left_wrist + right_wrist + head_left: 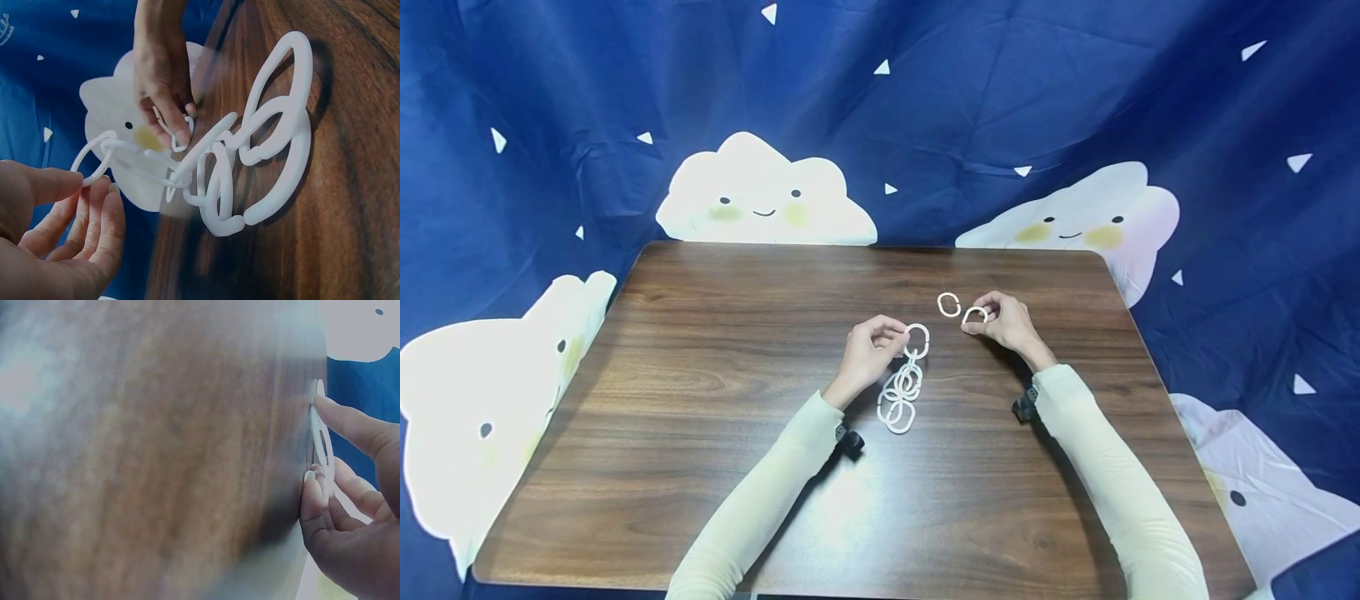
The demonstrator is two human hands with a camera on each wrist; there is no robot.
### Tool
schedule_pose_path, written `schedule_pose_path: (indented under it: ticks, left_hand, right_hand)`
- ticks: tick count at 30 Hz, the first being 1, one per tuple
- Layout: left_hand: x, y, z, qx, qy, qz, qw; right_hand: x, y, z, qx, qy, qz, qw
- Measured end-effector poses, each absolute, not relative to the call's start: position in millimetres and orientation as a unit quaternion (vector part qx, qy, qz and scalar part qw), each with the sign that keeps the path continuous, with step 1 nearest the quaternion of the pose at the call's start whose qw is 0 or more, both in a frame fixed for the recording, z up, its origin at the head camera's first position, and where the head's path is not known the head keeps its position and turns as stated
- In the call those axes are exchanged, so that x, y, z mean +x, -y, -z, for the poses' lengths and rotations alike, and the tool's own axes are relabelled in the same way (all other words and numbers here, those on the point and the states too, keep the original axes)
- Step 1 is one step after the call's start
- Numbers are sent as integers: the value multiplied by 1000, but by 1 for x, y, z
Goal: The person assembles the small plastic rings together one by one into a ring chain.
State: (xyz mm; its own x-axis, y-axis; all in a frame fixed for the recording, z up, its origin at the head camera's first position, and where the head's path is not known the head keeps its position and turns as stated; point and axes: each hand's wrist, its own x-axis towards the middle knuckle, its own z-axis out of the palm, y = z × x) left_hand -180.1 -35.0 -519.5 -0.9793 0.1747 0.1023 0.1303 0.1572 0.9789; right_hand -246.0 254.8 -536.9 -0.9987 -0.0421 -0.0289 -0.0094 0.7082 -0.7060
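My left hand (868,352) pinches the end link of a chain of white plastic C-shaped links (303,69) between thumb and fingers. From that link the rest of the chain trails toward the near side and lies bunched on the table. Farther right, my right hand (1009,325) holds a single white link (320,440) by its edges, thumb on one side and fingers on the other. One loose white link (949,294) lies flat just beyond, to the left of the right hand. Each link has a small gap in its ring.
The brown wood-grain table (700,350) has rounded corners and carries a bright glare near its front. A blue curtain (940,108) with white clouds and triangles hangs around its back and sides. Small black cameras (852,444) sit on both wrists.
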Motion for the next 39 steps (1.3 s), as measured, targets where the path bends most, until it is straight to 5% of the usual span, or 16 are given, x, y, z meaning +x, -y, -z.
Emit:
schedule_pose_path:
  ticks: [22, 39]
  left_hand:
    - [-179, 35, 525, 89, -759, -645, 24]
    - [-178, 35, 524, 84, -764, -640, 20]
  right_hand:
    - [-232, -256, 533, -15, -897, 438, 59]
    - [-215, -248, 517, -44, -884, 464, 38]
